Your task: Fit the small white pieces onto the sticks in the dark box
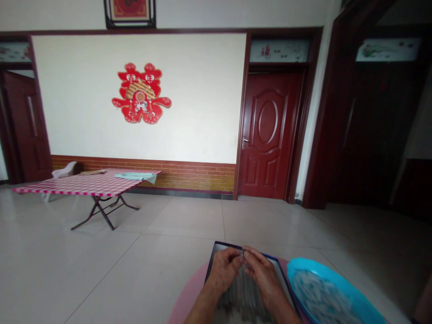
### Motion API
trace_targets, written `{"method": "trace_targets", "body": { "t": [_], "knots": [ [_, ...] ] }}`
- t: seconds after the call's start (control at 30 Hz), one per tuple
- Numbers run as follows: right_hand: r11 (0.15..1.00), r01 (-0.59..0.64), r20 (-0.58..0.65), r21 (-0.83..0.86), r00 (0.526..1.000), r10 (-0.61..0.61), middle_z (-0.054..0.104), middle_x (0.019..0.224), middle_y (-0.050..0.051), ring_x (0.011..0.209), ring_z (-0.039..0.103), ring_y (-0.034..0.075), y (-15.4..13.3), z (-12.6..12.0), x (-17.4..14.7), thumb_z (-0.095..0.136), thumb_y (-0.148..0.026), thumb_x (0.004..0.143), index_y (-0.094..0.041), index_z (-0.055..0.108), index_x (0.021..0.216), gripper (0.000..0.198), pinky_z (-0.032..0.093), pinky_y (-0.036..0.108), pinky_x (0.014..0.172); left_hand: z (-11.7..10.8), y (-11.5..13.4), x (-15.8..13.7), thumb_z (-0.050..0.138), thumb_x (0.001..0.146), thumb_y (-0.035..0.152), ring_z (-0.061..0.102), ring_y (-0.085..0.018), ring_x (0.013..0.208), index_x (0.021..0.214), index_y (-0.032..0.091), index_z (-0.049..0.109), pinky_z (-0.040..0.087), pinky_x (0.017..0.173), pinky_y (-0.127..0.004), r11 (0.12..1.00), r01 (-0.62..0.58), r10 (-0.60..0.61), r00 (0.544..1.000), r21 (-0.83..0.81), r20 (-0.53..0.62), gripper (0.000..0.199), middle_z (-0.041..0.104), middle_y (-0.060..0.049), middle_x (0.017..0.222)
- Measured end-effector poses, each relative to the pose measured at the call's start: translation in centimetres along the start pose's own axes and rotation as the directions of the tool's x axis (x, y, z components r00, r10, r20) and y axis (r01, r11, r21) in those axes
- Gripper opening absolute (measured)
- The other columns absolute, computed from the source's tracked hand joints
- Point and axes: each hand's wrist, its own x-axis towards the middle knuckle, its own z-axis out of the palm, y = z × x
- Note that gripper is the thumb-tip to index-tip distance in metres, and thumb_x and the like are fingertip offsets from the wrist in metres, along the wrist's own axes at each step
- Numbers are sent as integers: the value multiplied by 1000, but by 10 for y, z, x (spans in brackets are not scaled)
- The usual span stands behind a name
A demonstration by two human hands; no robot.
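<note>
small grey piece (pixel 243 254), too blurred to identify: pinched in fingertips of left hand (pixel 223 269) and right hand (pixel 263 272), above far part of shallow blue-rimmed box (pixel 219 247) holding thin grey strips (pixel 242 294). likely best to pinch lightly, move steadily, avoid brushing strips below.

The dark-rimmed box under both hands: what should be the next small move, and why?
Perhaps lower the small piece toward the thin strips in the dark-rimmed box. The left hand and right hand seem to pinch it between them, above the box, and the strips lie lengthwise below.
</note>
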Motion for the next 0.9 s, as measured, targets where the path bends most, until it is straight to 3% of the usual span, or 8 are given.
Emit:
{"method": "trace_targets", "body": {
  "t": [0.3, 0.63, 0.9],
  "knots": [
    [999, 15, -5, -29, 1000, -15, 74, 93, 9, 89, 64, 26, -2, -2, 0, 76, -48, 54, -18, 75, 88, 46, 49, 31, 68, 2, 9, -1, 60, 74, 34, 59, -18, 64, 75, 18, 75, 44, 57, -25, 987, -17, 27, 998, 159, -60, 22, 68, -4, 65],
    [999, -35, -6, -5, 999, 35, 73, 82, 7, 81, 65, 24, -4, -3, 1, 79, -50, 49, -18, 74, 83, 47, 49, 30, 67, 2, 13, -3, 55, 76, 24, 63, -20, 70, 83, 21, 77, 48, 71, -28, 976, -98, 111, 992, 193, -55, 23, 74, -4, 75],
    [998, -36, 6, -55, 999, 36, 71, 75, 4, 76, 65, 22, 5, -3, 5, 72, -59, 58, -18, 70, 83, 48, 49, 30, 63, 8, 6, -2, 54, 75, 19, 64, -19, 70, 79, 19, 75, 46, 68, -27, 959, -96, 116, 991, 267, -59, 22, 73, -5, 75]
  ]
}}
